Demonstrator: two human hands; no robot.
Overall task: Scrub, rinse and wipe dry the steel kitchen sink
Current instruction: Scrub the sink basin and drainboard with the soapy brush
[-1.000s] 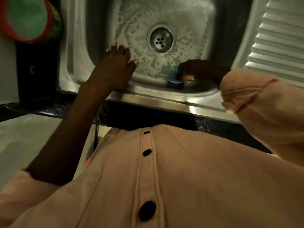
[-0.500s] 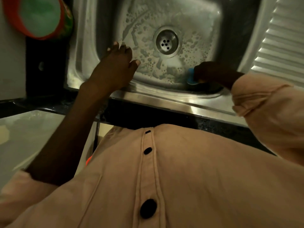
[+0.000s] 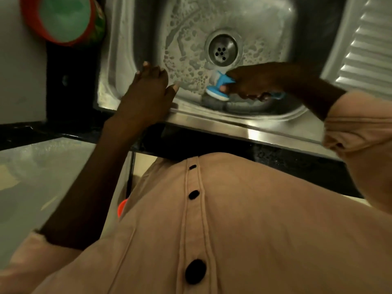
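Right hand (image 3: 254,82) grip curled round blue plastic scrub brush (image 3: 219,88), head pressed on near wall of soapy steel sink (image 3: 265,24), just below round drain (image 3: 222,49). Left hand (image 3: 148,92) flat, fingers relaxed, resting on sink's near-left rim.

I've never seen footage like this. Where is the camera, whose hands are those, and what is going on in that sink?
There is no machine here: a person wears a camera on the head, looking down past their shirt. The steel sink has a soapy film around the drain. The right hand grips a blue scrub brush pressed near the front wall of the basin. The left hand rests open on the sink's front edge. A ribbed draining board lies at the right, a red-rimmed tub at upper left.
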